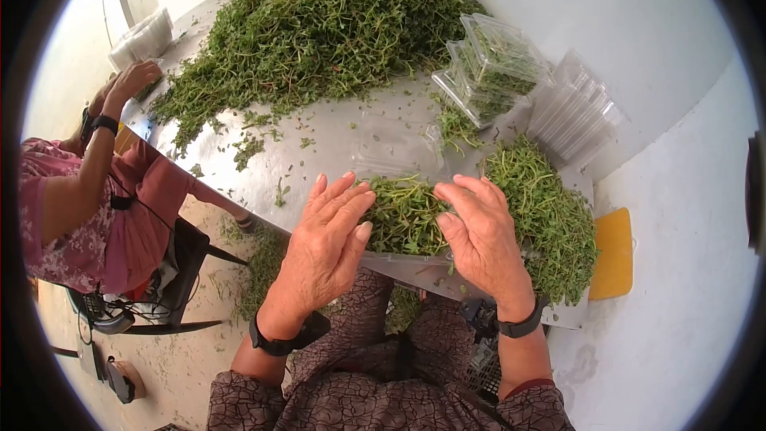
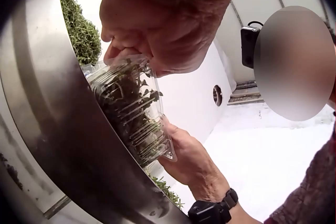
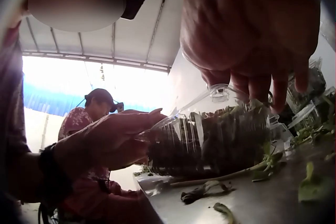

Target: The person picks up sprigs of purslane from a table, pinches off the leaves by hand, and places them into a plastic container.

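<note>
A clear plastic container [image 1: 403,254] filled with green leafy stems [image 1: 403,215] sits at the table's near edge, its clear lid [image 1: 399,148] folded back beyond it. My left hand [image 1: 323,243] is at its left side, fingers extended and touching the edge. On the opposite side my right hand [image 1: 485,243] rests with slightly bent fingers over the rim and greens. The right wrist view shows the container [image 3: 205,142] between the left hand [image 3: 113,140] and the right hand [image 3: 252,35]. In the left wrist view, the container [image 2: 134,108] stands on the metal table.
A large heap of greens [image 1: 335,24] covers the back of the table. Filled boxes [image 1: 495,64] and nested empty containers [image 1: 578,112] stand at the right, beside a smaller pile [image 1: 550,223]. Another person [image 1: 88,215] sits at the left, near stacked containers [image 1: 144,38].
</note>
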Demonstrator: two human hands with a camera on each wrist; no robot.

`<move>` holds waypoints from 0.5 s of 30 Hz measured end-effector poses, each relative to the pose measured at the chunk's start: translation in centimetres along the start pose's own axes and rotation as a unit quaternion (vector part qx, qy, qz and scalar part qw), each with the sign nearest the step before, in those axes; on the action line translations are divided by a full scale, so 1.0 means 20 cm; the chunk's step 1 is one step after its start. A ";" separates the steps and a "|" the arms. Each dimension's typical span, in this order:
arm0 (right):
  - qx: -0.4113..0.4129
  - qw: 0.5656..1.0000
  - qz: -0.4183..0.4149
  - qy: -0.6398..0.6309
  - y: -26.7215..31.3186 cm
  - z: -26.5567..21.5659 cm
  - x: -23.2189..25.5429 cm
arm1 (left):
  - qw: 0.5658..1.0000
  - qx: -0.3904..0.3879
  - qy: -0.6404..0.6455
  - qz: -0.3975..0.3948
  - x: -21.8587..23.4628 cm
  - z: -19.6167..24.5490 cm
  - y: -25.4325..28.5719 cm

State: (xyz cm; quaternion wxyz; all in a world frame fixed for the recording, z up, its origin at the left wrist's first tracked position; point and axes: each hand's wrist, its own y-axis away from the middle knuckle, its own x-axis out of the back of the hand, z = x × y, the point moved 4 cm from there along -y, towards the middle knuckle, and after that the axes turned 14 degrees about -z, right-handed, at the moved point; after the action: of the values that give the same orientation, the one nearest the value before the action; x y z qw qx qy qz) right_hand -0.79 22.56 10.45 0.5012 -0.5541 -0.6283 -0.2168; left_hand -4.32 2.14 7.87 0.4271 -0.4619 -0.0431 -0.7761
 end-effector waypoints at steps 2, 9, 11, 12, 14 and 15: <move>-0.001 1.000 -0.026 -0.005 -0.01 -0.02 0.00 | 1.000 0.000 0.003 0.000 0.00 0.00 0.00; -0.013 1.000 0.021 0.004 0.03 -0.01 0.09 | 0.999 0.002 0.044 0.032 0.03 -0.01 0.03; -0.023 0.999 0.031 -0.008 0.07 0.02 0.10 | 0.998 0.004 0.052 0.039 0.05 -0.01 0.05; -0.030 0.998 0.042 -0.019 0.10 0.03 0.10 | 0.998 0.003 0.053 0.039 0.06 -0.02 0.06; -0.041 0.998 0.038 -0.032 0.13 0.03 0.10 | 0.998 -0.012 0.036 0.044 0.05 -0.02 0.08; -0.043 0.997 0.041 -0.055 0.15 0.04 0.08 | 0.998 -0.012 0.038 0.043 0.05 -0.02 0.09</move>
State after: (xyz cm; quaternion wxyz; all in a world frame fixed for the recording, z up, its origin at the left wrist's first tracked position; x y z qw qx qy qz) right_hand 1.81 24.90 10.74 0.4503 -0.6115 -0.6216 -0.1922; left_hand -3.58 0.26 7.85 0.4555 -0.4390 0.0020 -0.7745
